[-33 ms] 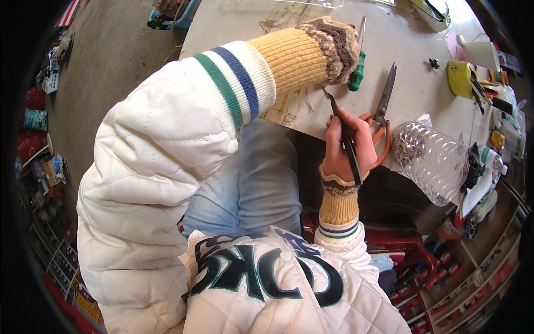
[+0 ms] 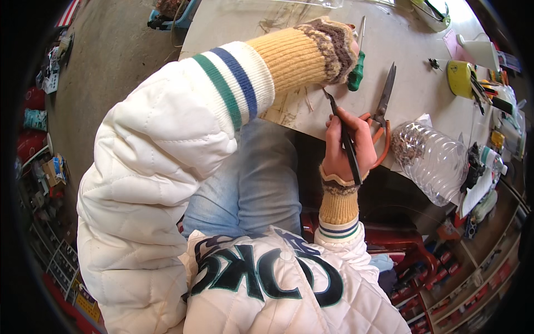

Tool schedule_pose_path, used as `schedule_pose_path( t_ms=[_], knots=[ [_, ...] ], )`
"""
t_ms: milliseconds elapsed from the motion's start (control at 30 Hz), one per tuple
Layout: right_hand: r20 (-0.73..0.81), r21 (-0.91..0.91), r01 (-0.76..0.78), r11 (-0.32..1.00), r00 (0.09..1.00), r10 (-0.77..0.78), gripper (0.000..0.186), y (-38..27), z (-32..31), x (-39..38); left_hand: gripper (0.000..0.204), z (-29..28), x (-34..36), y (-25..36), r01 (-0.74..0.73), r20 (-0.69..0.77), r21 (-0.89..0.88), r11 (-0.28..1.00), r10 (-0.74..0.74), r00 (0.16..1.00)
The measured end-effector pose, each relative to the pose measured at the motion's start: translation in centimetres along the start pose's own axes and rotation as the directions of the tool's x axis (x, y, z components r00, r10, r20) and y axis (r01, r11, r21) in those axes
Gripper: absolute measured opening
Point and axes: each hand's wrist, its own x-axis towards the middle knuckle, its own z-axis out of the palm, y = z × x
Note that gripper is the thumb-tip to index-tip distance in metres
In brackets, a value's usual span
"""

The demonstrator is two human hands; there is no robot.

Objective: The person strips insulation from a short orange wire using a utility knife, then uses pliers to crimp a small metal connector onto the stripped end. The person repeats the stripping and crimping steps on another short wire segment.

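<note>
My right hand is closed around slim black tweezers, held like a pen. Their thin tip points forward to the table's near edge, just below my left cuff. My left arm reaches across the table from the left, its knitted tan and brown cuff hiding nearly all of my left hand. Only a sliver of skin shows past the cuff, and its fingers are out of sight. Beside that hand lies a screwdriver with a green handle. Scissors with orange handles rest just right of my right hand.
A clear ribbed plastic bottle with brown fibrous stuff inside lies at the table's right edge. Behind it stands a yellow-green cup of tools near a white cup. The pale table carries thin dry scraps. Shelves fill the lower right.
</note>
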Motion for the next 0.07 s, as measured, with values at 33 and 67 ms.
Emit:
schedule_pose_path(
  t_ms=[33, 67],
  knots=[
    [0.003, -0.005, -0.001, 1.000, 1.000, 0.001, 0.018, -0.01, -0.05, 0.02, 0.025, 0.17, 0.01, -0.23, 0.004, -0.003, -0.034, 0.999, -0.004, 1.000],
    [0.006, -0.010, -0.001, 1.000, 1.000, 0.002, 0.017, -0.04, -0.12, 0.06, 0.026, 0.31, 0.50, -0.10, 0.039, 0.029, 0.047, 0.998, -0.041, 0.999]
  ],
)
